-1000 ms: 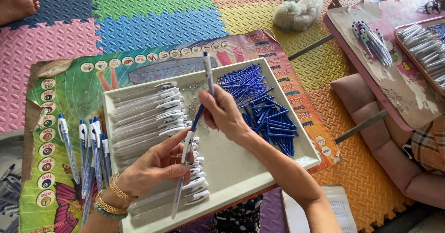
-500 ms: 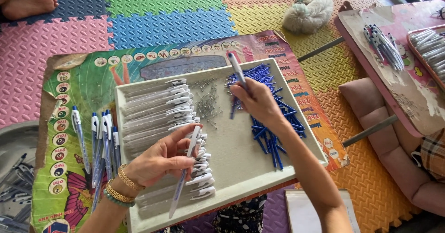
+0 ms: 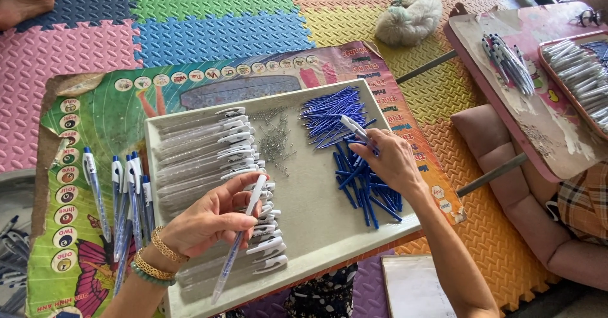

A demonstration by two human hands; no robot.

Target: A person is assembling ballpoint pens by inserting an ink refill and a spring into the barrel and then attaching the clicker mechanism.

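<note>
The left hand [image 3: 209,220] pinches a clear pen barrel [image 3: 237,248] between thumb and fingers near its white clip end, the barrel slanting down toward the near edge of the grey tray [image 3: 316,217]; held this way its open end stays free and close to the body. The right hand [image 3: 389,160] rests over the pile of blue refills [image 3: 354,147] at the tray's far right, its grip closed on a white pen piece [image 3: 353,127] that sticks up past the fingers, while the fingertips touch the refills below (whether one is already caught between them I cannot tell). The tray sorts the parts by kind: empty clipped barrels [image 3: 209,147] stacked in a row along its left side, a small scatter of metal springs [image 3: 275,141] in the middle, refills on the right, so each lies nearest the hand that takes it. Finished blue-and-white pens [image 3: 130,191] lie outside the tray on the colourful printed board [image 3: 95,128], to the left. The whole sits on foam puzzle mats [image 3: 215,27]; another board with pens [image 3: 506,55] stands at the right.
</note>
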